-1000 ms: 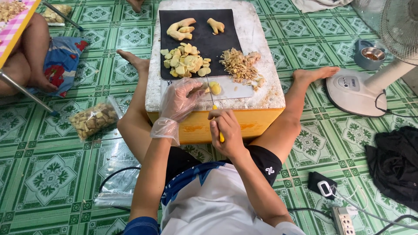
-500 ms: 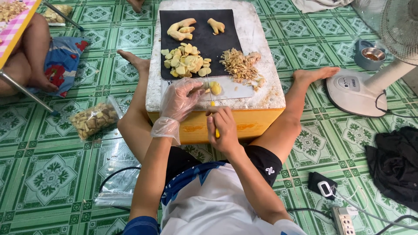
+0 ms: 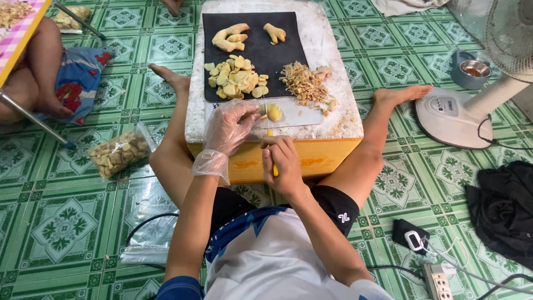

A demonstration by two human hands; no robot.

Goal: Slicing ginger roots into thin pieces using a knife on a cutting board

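My left hand [image 3: 230,126], in a clear plastic glove, presses a yellow ginger piece [image 3: 273,113] onto a small white cutting board [image 3: 300,113]. My right hand [image 3: 282,162] grips a yellow-handled knife [image 3: 270,139] whose blade reaches up to that piece. Behind it lies a black mat [image 3: 288,44] with a heap of peeled ginger slices [image 3: 236,79], whole ginger roots [image 3: 230,36] and a smaller root [image 3: 274,32]. A pile of brownish peelings [image 3: 305,83] sits to the right. All of this rests on a white-topped box [image 3: 333,119] with orange sides between my legs.
A bag of ginger [image 3: 119,153] and empty plastic bags [image 3: 147,222] lie on the green tiled floor at left. Another person's leg [image 3: 33,83] is at far left. A standing fan base [image 3: 449,114], small bowl [image 3: 472,69], dark cloth [image 3: 502,208] and power strip [image 3: 438,280] are at right.
My right hand with the knife has shifted slightly forward and back along the ginger piece. The left hand stays pressed on it.
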